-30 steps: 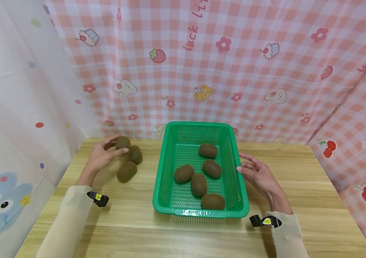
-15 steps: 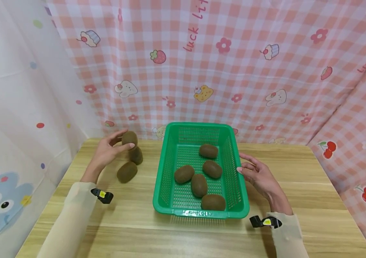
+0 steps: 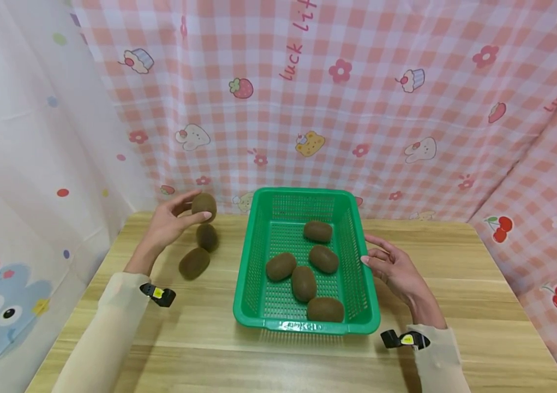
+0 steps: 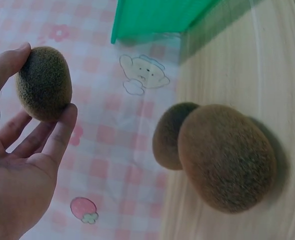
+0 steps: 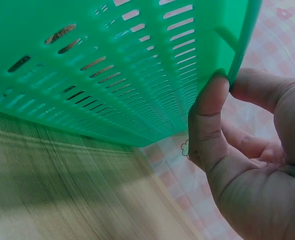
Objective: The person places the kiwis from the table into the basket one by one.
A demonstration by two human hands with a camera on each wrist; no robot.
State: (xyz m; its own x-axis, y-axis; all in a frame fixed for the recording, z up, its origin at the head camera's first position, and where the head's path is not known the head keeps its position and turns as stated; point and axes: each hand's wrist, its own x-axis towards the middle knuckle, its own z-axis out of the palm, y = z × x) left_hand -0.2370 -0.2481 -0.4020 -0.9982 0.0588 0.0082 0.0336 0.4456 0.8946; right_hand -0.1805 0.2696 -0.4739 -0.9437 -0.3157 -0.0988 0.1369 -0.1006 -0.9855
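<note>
Between thumb and fingers, my left hand [image 3: 167,222] pinches a brown kiwifruit [image 4: 44,84], raised above the table. Just below it, a second kiwifruit [image 3: 207,238] and a third kiwifruit [image 3: 194,263] lie on the wood, close together. A green plastic basket [image 3: 241,273] stands to their right with several kiwifruits [image 3: 304,284] spread over its floor. At the basket's right side, my right hand [image 3: 396,269] pinches the rim; the right wrist view shows its thumb and a finger on either side of that rim.
The wooden table [image 3: 199,349] runs under everything. A pink checked curtain [image 3: 278,120] hangs along its back edge, and a white patterned curtain [image 3: 28,142] hangs on the left. Each sleeve cuff carries a small black camera.
My left hand has lifted the kiwifruit up and a little to the right, away from the two on the table. The right hand and basket stay in place.
</note>
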